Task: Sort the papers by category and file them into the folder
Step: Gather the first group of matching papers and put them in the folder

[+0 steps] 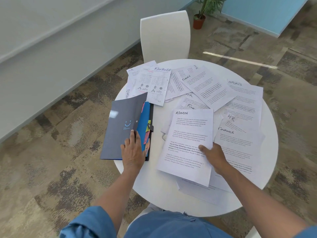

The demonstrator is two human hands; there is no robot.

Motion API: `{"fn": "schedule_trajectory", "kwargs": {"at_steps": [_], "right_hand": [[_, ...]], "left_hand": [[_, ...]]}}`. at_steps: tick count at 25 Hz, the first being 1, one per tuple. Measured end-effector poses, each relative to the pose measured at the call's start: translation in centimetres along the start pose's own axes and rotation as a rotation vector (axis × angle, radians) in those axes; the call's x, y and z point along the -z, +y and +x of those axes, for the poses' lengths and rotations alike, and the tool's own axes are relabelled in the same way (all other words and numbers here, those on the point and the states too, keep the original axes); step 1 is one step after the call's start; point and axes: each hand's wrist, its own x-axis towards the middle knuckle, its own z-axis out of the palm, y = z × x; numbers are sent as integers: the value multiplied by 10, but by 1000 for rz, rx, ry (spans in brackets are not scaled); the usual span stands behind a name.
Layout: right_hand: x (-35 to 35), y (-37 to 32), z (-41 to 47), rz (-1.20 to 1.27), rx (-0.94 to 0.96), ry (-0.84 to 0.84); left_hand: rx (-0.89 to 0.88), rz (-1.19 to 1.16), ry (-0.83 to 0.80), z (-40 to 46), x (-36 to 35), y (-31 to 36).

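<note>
Taking the round white table (171, 200) as our landmark, we start at its near edge, where our right hand (214, 157) grips the ADMIN sheet (188, 143) by its right margin, thumb on top and fingers hidden beneath, the page lifted slightly off a few loose sheets under it. At the table's left edge, partly overhanging it, lies the grey folder (120, 127); our left hand (133, 150) rests flat on the raised front cover with fingers spread, holding it open rather than clenching, so the blue dividers and coloured tabs (147, 134) show along the right side. We judge the paper light, limp and slick, likely to bow or slide off its neighbours, so a hold near the middle of a long edge, with the thumb pressing down, should keep it flat enough to slip behind its tab. The folder cover looks stiffer and may spring shut if released. Farther across the table, unsorted pages marked FINANCE (154, 86), HR (192, 100) and SPORTS (245, 95) overlap. Beyond the far edge stands a white chair (164, 35).
</note>
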Motion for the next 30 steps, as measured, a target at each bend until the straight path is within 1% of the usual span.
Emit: {"fn": "schedule_trajectory", "kwargs": {"at_steps": [5,13,20,26,30], "right_hand": [[1,-1,0,-10,11,-5],[-8,2,-2,-18,15,-26],[-13,-2,-1,-13,25,-34],[-34,-17,-2,-19,42,-77],[-54,-33,2,-9,62,-104]], "left_hand": [[-52,-7,-48,0,0,-2],[-46,-48,-35,-2,5,-4],[-39,-145,-47,-6,14,-7],[-35,-196,-54,-7,24,-7],[-24,-269,-30,-5,27,-11]]}}
